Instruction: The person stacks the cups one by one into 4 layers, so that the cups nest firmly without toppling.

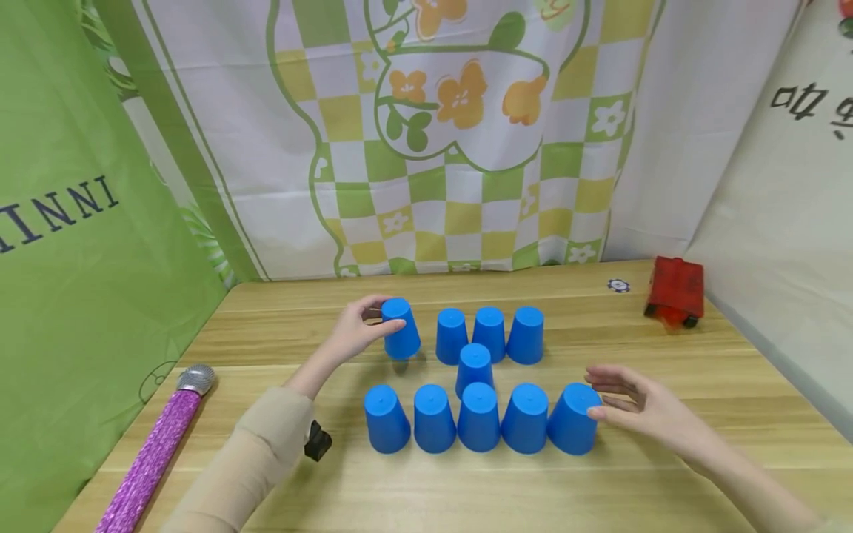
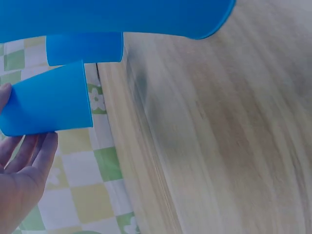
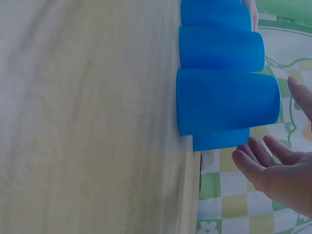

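Note:
In the head view my left hand [image 1: 360, 326] grips an upside-down blue cup [image 1: 401, 333] at the back left, thumb on the near side. A shadow shows under that cup, and in the left wrist view its rim stands clear of the wood. My right hand [image 1: 643, 407], fingers spread and slightly bent, is beside the rightmost cup [image 1: 573, 420] of the front row. The right wrist view shows a gap between its fingertips and that cup. Several more upturned blue cups make up the front row [image 1: 478, 418]. One cup [image 1: 474, 366] stands just behind it, and three [image 1: 489, 334] form a back row.
A microphone [image 1: 160, 444] with a sparkly purple handle lies at the left, near a small black object [image 1: 318, 441]. A red toy vehicle [image 1: 676, 290] and a poker chip [image 1: 618, 286] are at the back right. Patterned curtains [image 1: 466, 215] hang behind the wooden table [image 1: 400, 496].

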The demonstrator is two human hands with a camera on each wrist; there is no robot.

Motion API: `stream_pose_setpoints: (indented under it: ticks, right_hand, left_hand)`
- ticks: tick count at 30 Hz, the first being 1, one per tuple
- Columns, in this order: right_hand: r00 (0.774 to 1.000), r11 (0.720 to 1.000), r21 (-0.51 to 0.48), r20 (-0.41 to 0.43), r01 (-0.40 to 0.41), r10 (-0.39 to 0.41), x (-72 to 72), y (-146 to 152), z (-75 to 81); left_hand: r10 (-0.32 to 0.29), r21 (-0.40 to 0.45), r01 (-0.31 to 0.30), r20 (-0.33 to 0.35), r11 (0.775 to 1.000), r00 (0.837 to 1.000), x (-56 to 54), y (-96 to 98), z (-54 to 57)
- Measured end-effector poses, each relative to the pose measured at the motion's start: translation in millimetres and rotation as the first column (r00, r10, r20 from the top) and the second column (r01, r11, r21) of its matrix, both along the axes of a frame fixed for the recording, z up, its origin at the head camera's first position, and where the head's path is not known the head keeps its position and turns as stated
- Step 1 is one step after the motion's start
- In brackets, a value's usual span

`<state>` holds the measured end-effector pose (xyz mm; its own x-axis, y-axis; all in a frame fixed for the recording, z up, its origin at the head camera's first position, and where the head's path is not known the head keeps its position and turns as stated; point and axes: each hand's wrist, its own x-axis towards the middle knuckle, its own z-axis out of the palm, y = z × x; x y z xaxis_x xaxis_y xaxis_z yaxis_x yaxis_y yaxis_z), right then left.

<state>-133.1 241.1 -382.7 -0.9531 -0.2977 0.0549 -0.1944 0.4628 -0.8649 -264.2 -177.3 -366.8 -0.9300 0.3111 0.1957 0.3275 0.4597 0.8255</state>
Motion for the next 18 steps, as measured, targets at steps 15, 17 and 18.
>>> stream_pose_setpoints:
  ticks: [15, 17, 18]
  right_hand:
    - [0.999, 1.0, 0.016, -0.051, 0.021, -0.02, 5.0, -16.0, -12.1]
    - [0.998, 0.999, 0.033, -0.057, 0.031, -0.029, 4.5, -17.4, -11.8]
    - [0.998, 0.998, 0.044, -0.06, 0.037, -0.034, 4.2, -18.0, -11.5]
  left_hand:
    - [0.101, 0.001, -0.101, 0.032, 0.995, 0.994, -14.0, 6.7, -9.1]
    - [0.1, -0.006, -0.1, 0.039, 0.995, 0.994, -14.8, 9.4, -13.3]
    - [0.098, -0.01, -0.098, 0.039, 0.995, 0.994, -15.1, 10.7, -15.7]
